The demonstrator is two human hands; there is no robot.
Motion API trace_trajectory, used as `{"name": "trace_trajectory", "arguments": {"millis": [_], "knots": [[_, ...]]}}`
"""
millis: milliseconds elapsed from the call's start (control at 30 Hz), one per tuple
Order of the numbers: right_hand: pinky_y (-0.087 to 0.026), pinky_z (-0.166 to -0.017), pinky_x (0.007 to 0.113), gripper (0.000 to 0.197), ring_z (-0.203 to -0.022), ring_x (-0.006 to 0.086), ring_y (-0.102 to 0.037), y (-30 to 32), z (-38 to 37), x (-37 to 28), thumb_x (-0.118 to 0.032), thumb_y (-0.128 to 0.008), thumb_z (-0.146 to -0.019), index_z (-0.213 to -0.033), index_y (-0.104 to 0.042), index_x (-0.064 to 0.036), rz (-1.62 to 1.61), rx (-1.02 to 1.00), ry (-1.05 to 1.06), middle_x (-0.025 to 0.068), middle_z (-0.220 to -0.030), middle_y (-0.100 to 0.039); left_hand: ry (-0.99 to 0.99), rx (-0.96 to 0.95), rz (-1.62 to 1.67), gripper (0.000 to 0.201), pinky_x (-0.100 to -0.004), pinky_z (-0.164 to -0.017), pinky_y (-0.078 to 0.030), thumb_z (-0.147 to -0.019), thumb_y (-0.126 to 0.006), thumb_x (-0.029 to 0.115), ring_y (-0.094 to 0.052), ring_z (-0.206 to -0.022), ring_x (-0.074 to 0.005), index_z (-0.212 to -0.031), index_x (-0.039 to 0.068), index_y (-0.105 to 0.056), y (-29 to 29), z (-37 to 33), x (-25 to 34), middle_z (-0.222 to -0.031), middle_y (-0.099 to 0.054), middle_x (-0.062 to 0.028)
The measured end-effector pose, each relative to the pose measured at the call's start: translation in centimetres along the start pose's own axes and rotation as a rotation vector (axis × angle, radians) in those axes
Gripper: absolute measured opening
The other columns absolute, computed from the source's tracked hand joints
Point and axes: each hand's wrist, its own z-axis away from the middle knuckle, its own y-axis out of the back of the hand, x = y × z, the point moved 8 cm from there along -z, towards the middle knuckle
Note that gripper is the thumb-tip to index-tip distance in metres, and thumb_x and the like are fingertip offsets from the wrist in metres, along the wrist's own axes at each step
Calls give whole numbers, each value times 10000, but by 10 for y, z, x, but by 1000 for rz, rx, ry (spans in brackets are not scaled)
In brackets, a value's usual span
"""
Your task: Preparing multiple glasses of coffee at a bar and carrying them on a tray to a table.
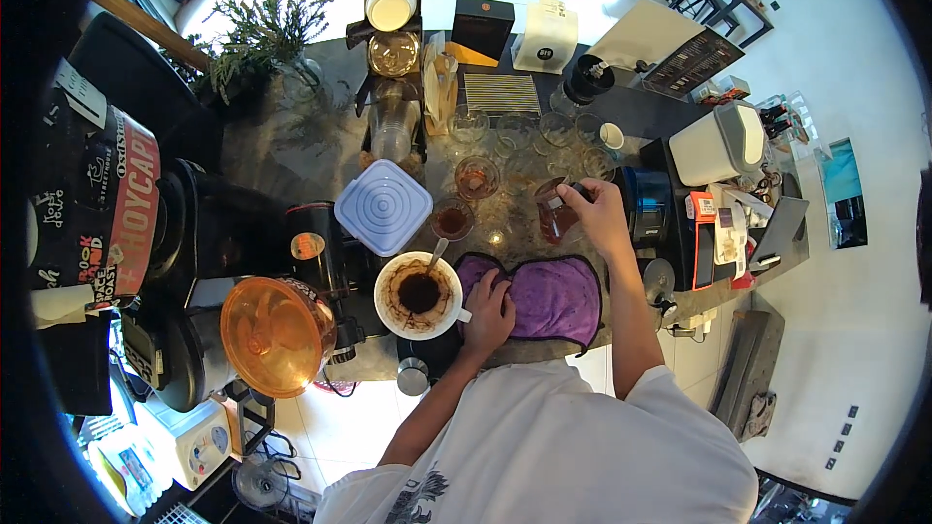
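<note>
My right hand [600, 213] is closed around a small glass jug [555, 213] with reddish-brown liquid in it, held over the counter. On a purple cloth [558, 301] with dark edging lies my left hand [488, 313], fingers stretched out and nothing visible in them. Just left of that hand stands a white handled vessel [384, 309], its inside smeared with dark coffee grounds [420, 293]. A metal spoon [439, 250] leans in it. Two glasses with brown liquid, a nearer glass [451, 220] and a farther glass [477, 178], stand left of the jug.
Several clear glasses [515, 136] crowd the counter's far side. A blue-lidded container [383, 206], an orange-topped grinder hopper [272, 335] and black machines are on the left. A dark blue device [646, 204] and a white bin-shaped container [716, 144] stand on the right.
</note>
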Motion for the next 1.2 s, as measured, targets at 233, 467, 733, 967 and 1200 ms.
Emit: {"name": "trace_trajectory", "arguments": {"millis": [233, 467, 733, 967, 1200], "knots": [[-375, -536, 244, 304, -593, 34, -519, 1, -6, -2, -216, -742, -942, -765, -685, 24, 162, -49, -18, -13, -648, -625, 47, -33, 12, 284, -493, -965, -492, -864, -649, 72, -600, -1103, -407, -1134, -14, -658, 0, -1, 0, -1313, -571, -216], [-343, -515, 335, 368, -545, 90, -442, 1, -12, -3, -259, -754, -910, -747, -649, 53, 193, -23, 27, 53, -549, -518, 66, -55, 46, 276, -503, -996, -490, -867, -659, 61, -595, -1148, -428, -1130, -23, -666, -4, 0, -2, -1309, -574, -228], [-353, -531, 359, 360, -551, 120, -440, 1, -12, -12, -260, -755, -903, -770, -658, 60, 236, -10, 33, 97, -561, -525, 60, -47, 19, 234, -506, -973, -502, -861, -672, 52, -602, -1146, -428, -1085, -17, -682, -4, 1, -5, -1312, -573, -222], [-363, -535, 347, 335, -561, 107, -453, 3, -12, -4, -236, -746, -913, -773, -665, 57, 201, -39, 44, 86, -563, -537, 57, -50, 3, 240, -508, -971, -502, -864, -671, 54, -599, -1149, -427, -1094, -14, -680, -5, 0, -3, -1321, -567, -221], [-375, -551, 290, 305, -606, 66, -504, 17, -1, 2, -220, -731, -938, -775, -685, 34, -23, -12, -66, 12, -651, -622, -2, -12, -35, 256, -502, -911, -511, -854, -651, 55, -614, -1055, -426, -1104, 2, -662, -2, -2, 2, -1297, -575, -232]]}}
